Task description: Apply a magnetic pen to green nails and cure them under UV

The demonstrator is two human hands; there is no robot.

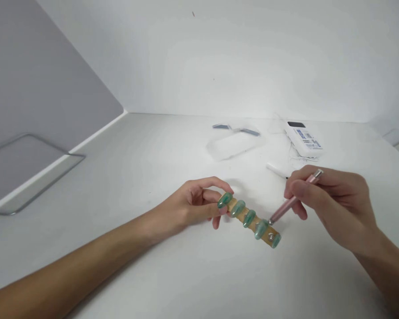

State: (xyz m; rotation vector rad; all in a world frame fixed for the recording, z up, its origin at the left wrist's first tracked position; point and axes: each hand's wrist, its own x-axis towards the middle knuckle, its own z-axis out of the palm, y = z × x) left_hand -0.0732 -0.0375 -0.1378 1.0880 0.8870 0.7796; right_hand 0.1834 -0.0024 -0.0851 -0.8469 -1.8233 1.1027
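Observation:
Several glossy green false nails [249,218] sit in a row across a tan strip [242,215]. My left hand [199,199] pinches the strip's left end between thumb and fingers, holding it above the white table and slanting down to the right. A small silver ornament [271,237] shows near the strip's right end. In my right hand [332,204] is a slim pink pen-like tool [294,201] with a silver end cap. Its tip points down at the strip beside the fourth nail; whether it touches cannot be made out.
Behind my hands lie a transparent plastic piece [236,144] with dark blue-grey parts and a white labelled box-like device [305,139] with thin cords. A white pen-like stick [277,170] lies partly behind my right hand. A grey wire frame [49,186] is at the left.

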